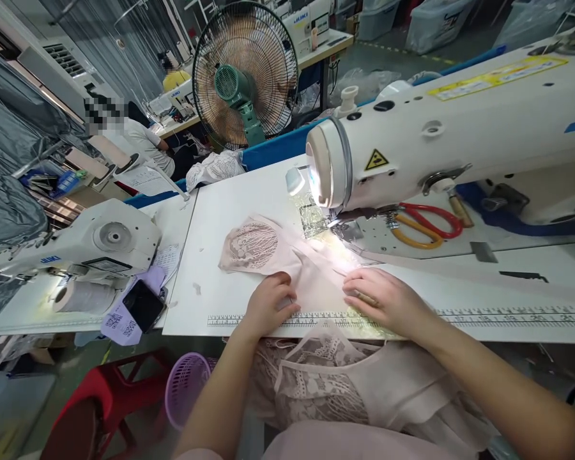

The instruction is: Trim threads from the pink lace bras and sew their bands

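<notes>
A pale pink fabric piece with a lace panel [253, 246] lies on the white sewing table, its narrow part reaching toward the lit needle area of the sewing machine [330, 163]. My left hand [271, 303] grips the near edge of this fabric, with fingers curled and the thumb close to them. To the right, my right hand [386, 297] holds the fabric just in front of the needle, fingers bent together; the fingertips partly hide what they pinch. More pink lace garments [326, 390] are heaped on my lap below the table edge.
Red-and-yellow-handled scissors [429, 227] lie beside the machine. A printed ruler [508, 315] runs along the front edge. Leftward are a phone [144, 305], a thread cone [84, 297] and another sewing machine [110, 239]. A fan [244, 73] stands behind; a person [144, 144] sits beyond.
</notes>
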A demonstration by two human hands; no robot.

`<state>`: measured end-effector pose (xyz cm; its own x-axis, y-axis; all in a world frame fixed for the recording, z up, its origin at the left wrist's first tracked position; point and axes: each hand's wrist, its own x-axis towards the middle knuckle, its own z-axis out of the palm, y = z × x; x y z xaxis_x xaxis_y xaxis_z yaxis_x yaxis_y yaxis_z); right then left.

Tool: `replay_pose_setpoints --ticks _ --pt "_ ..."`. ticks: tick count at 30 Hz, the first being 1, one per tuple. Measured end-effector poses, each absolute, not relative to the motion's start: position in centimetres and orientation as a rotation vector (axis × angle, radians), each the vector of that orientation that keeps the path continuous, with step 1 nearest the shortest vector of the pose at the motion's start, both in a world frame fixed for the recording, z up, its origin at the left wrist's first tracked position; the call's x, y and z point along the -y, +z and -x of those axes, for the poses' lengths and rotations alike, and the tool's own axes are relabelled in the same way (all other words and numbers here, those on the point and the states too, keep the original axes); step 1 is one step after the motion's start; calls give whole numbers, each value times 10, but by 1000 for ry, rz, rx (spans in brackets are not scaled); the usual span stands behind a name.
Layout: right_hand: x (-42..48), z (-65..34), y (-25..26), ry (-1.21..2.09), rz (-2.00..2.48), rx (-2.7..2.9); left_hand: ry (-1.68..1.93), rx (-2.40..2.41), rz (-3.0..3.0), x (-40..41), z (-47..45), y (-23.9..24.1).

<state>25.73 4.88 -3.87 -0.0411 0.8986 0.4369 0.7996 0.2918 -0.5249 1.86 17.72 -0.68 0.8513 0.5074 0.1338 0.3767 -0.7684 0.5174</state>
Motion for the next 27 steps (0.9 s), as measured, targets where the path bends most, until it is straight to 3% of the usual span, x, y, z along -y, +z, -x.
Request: replay_pose_setpoints --ticks 27 --pt "-48 -257 -40 127 1473 1831 357 -644 -2519 -178 -19 -8"
